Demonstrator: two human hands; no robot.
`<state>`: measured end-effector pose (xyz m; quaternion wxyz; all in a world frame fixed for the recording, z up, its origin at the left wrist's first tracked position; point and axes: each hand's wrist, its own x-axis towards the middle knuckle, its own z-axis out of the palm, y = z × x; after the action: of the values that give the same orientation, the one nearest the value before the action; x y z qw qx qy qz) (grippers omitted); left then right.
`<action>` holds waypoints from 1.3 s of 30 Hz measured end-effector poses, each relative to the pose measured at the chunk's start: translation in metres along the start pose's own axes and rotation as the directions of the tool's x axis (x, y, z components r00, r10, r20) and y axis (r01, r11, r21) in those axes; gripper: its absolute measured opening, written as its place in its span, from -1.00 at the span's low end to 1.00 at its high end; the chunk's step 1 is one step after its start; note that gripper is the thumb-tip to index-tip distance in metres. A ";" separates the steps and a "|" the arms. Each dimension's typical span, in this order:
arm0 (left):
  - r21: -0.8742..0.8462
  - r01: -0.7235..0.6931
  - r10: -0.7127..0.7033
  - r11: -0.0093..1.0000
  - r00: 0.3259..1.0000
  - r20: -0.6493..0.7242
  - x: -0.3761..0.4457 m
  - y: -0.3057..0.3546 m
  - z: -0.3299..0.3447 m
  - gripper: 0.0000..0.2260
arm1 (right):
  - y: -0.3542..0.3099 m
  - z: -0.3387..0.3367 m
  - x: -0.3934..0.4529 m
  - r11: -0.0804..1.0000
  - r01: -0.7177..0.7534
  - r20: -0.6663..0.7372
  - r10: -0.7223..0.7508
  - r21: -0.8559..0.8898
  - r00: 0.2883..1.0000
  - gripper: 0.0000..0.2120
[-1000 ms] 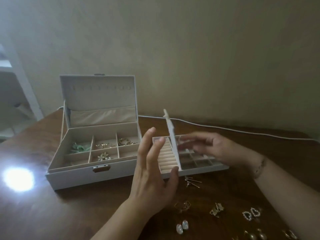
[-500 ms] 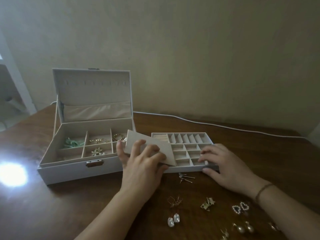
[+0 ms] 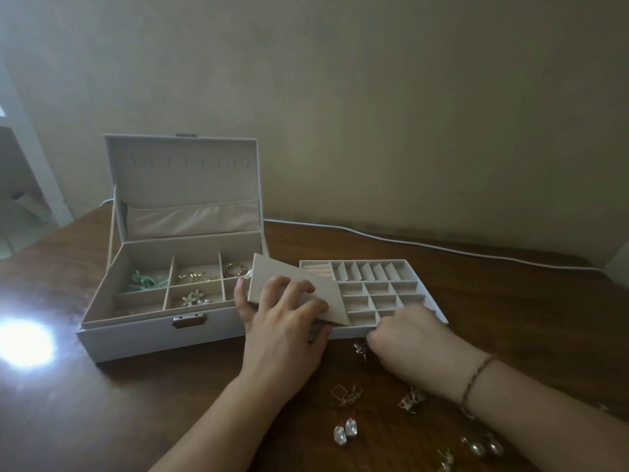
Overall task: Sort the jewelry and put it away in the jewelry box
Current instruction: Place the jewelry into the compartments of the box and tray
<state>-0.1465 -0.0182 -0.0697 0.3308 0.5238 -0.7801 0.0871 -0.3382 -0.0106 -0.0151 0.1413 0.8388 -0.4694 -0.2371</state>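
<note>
The jewelry box (image 3: 160,321) stands open on the wooden table (image 3: 102,403), its lid (image 3: 183,178) upright, and serves here as the landmark. In its compartments lie a green piece (image 3: 148,281), gold chains (image 3: 199,276), a gold ring (image 3: 235,269) and a flower-shaped piece (image 3: 194,297). Just to the right of the box, touching its side, sits the removable tray (image 3: 391,294) with many small empty cells. The left hand (image 3: 282,332) grips a beige cover panel (image 3: 299,291) that lies tilted over the tray's left end and the box's right edge, fingers spread on top and thumb tucked beneath. The right hand (image 3: 408,345), a thin bracelet (image 3: 476,376) on its wrist, is at the tray's front wall, further right of the box, with fingers curled down onto small stud earrings (image 3: 360,349) on the table; whether it actually pinches one cannot be told. In front of the tray, right of the box, loose pieces are scattered: gold wire earrings (image 3: 347,393), a gold clasp piece (image 3: 412,400), a pair of white pearl drops (image 3: 345,430) and round pearl earrings (image 3: 483,447). A white cable (image 3: 442,248) runs along the table behind the box.
</note>
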 end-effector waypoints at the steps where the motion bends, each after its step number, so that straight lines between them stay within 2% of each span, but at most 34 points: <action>1: 0.001 0.002 -0.002 1.000 1.000 -0.002 0.000 0.001 0.000 -0.76 | -0.001 -0.002 0.004 0.999 0.022 0.028 -0.021 -0.024 0.999 -0.87; 4: 0.010 0.012 -0.012 1.000 1.000 0.002 0.000 0.000 -0.001 -0.77 | -0.004 -0.007 0.013 0.996 0.070 0.065 -0.066 -0.056 0.996 -0.85; 9: 0.015 0.023 -0.024 1.000 0.999 0.028 0.001 0.001 -0.002 -0.77 | 0.001 -0.013 0.006 0.997 0.069 0.038 -0.068 -0.043 0.997 -0.86; 13: 0.015 0.016 -0.016 1.000 1.000 0.019 0.000 0.000 -0.002 -0.75 | 0.011 -0.015 -0.009 0.994 0.079 0.058 -0.083 0.073 0.995 -0.81; 16: 0.002 0.011 -0.011 1.000 1.000 0.016 0.000 -0.001 -0.001 -0.75 | 0.029 -0.015 -0.012 0.965 -0.010 -0.017 0.015 0.263 1.000 -0.85; 18: -0.006 0.012 -0.012 1.000 1.000 0.014 0.001 0.000 -0.001 -0.76 | 0.047 -0.015 0.000 0.951 -0.093 -0.123 0.134 0.295 0.983 -0.86; 20: -0.011 0.012 -0.012 1.000 1.000 0.009 0.000 0.001 -0.002 -0.76 | 0.060 -0.014 0.019 0.932 -0.148 -0.170 0.213 0.330 0.962 -0.90; 30: -0.029 0.006 -0.006 1.000 1.000 0.002 0.000 0.003 -0.003 -0.76 | 0.064 -0.008 0.089 0.931 -0.140 -0.094 0.181 0.337 0.979 -0.91; 36: -0.023 0.008 -0.007 1.000 1.000 0.006 0.001 0.002 -0.001 -0.77 | 0.066 -0.002 0.066 0.911 -0.145 -0.071 0.186 0.386 0.980 -0.79; 39: -0.025 0.010 -0.010 1.000 1.000 0.015 0.001 0.001 -0.001 -0.76 | 0.064 -0.001 0.031 0.845 -0.107 -0.152 0.216 0.524 0.965 -0.81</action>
<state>-0.1469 -0.0179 -0.0682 0.3319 0.5241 -0.7811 0.0717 -0.3702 -0.0709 0.0068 -0.0194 0.8231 -0.5676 -0.0036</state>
